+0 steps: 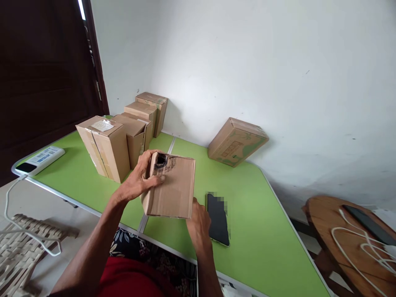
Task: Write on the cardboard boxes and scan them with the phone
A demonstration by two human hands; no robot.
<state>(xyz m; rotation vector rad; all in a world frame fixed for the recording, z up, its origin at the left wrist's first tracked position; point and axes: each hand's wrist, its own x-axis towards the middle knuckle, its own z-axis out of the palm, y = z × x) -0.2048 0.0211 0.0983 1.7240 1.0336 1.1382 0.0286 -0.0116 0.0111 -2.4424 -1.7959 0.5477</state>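
A cardboard box (175, 187) is held up over the green table's near edge, tilted toward me. Its facing side has a dark, ragged hole near the upper left corner, with black scribbles around it. My left hand (144, 175) grips the box's left side, thumb on the facing side below the hole. At the lower right edge, my right hand (199, 220) holds the box from the side, its fingertips hidden behind it. A dark smartphone (218, 218) lies on the table just right of my right hand.
Several cardboard boxes (105, 148) stand in a row at the back left of the green table (256, 231). Another box (236, 144) leans against the wall. A white power strip (41, 160) lies at the left end. A wooden stool (328, 210) with cables stands right.
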